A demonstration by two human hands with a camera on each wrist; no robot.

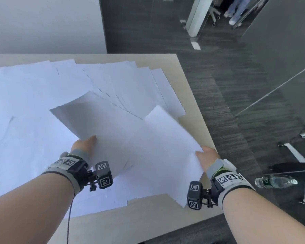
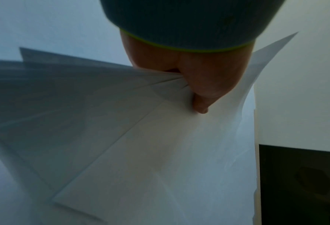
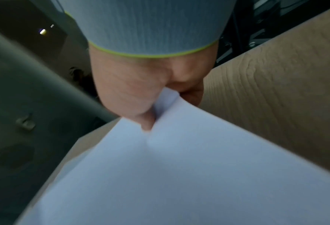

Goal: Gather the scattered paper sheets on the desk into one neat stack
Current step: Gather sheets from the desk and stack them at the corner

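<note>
Head view: the left hand [image 1: 84, 145] gripped the sheaf [image 1: 111, 127] at its seven o'clock corner above the table [image 1: 148, 217], likely for collecting. Left wrist: the sheaf fanned from that pinch. Right wrist: the right hand [image 3: 137, 91] pinched one sheet [image 3: 179, 167], probably adding it.

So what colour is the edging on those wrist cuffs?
Yellow-green edging on a grey cuff, clearest in the right wrist view.

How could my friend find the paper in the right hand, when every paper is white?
Start at the beige table covered with loose sheets and go to its right edge. There the right hand pinches one paper by its edge. Unlike the sheets lying flat, it is lifted and slanted, and unlike the fanned bundle in the left hand, it looks single.
</note>
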